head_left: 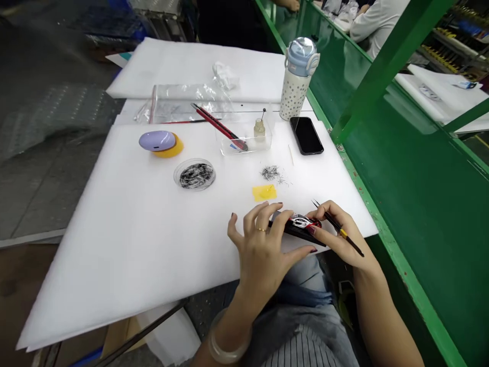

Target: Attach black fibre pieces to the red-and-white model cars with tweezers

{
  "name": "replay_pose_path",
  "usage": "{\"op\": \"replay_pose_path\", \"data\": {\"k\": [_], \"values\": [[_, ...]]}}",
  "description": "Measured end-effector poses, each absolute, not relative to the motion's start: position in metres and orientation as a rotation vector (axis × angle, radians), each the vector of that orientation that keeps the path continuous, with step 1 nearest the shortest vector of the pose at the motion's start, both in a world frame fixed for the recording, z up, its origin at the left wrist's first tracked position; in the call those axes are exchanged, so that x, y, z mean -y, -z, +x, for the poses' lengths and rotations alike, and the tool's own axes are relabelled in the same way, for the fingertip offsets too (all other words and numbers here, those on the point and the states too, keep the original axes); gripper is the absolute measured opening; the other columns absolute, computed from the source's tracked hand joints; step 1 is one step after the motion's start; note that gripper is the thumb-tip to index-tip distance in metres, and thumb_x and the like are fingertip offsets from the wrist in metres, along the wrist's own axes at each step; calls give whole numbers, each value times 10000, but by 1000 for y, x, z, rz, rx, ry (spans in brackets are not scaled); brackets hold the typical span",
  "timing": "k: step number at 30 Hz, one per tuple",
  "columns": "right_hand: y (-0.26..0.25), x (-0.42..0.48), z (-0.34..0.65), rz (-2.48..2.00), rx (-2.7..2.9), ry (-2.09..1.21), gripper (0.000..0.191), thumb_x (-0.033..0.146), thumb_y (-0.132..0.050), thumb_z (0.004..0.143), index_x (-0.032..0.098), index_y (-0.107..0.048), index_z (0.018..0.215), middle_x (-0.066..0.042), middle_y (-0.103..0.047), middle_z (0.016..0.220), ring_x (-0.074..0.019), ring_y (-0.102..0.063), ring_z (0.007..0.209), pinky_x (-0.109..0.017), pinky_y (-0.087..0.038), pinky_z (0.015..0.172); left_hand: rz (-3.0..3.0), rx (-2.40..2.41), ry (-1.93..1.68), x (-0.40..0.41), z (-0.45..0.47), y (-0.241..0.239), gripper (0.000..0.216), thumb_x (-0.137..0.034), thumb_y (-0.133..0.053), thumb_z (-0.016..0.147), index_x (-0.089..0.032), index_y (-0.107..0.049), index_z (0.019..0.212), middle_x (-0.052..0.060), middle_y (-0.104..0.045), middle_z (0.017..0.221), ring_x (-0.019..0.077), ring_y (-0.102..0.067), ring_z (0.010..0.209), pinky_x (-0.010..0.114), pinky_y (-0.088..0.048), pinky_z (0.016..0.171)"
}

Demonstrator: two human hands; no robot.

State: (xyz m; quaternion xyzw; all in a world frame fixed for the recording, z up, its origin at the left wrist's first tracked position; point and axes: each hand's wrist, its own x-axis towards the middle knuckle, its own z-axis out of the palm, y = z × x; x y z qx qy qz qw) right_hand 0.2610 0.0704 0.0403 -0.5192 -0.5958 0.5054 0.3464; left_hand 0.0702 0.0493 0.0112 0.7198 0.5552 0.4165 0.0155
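A small red, white and black model car point(301, 220) sits on a black base point(292, 229) at the table's near right edge. My left hand point(263, 239), with a ring on one finger, reaches over the base's left end, fingers spread. Its index fingertip is at the car and its thumb by the base's near edge; whether they press on them I cannot tell. My right hand point(344, 232) pinches the car's right end between thumb and finger. A pair of black tweezers point(346, 235) with a yellow band lies tucked in the same hand, tips pointing up left.
Beyond my hands lie a yellow sheet point(264, 192), loose black slivers point(271, 173) and a round dish point(195, 175) of black strands. Further back are a clear tray point(244, 145) with a small bottle point(259, 128), a phone point(306, 135), a tumbler point(296, 84) and a purple case point(157, 140).
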Motion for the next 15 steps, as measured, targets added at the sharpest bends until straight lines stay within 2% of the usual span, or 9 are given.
{"op": "replay_pose_path", "data": {"k": [2, 7, 15], "values": [[-40, -77, 265, -1296, 1576, -1371, 281, 382, -741, 905, 229, -508, 929, -57, -714, 1041, -206, -635, 932, -353, -500, 836, 2314, -1593, -1185, -58, 62, -17, 565, -674, -788, 791, -260, -652, 1149, 63, -738, 1180, 323, -648, 1152, 594, -153, 1195], [-39, -92, 271, -1191, 1631, -1444, 291, 390, -744, 899, 219, -510, 905, -54, -706, 972, -183, -608, 853, -336, -504, 770, 2321, -1441, -969, -70, 55, -28, 404, -468, -855, 813, -264, -667, 1106, 10, -765, 1069, 275, -697, 1048, 632, -212, 1153], [-33, -90, 269, -1110, 1657, -1386, 301, 398, -784, 869, 208, -562, 941, -70, -711, 992, -184, -620, 870, -332, -531, 760, 2405, -1421, -831, -72, 52, -32, 387, -451, -838, 826, -307, -703, 1159, 30, -752, 1067, 283, -669, 1036, 695, -235, 1143]]}}
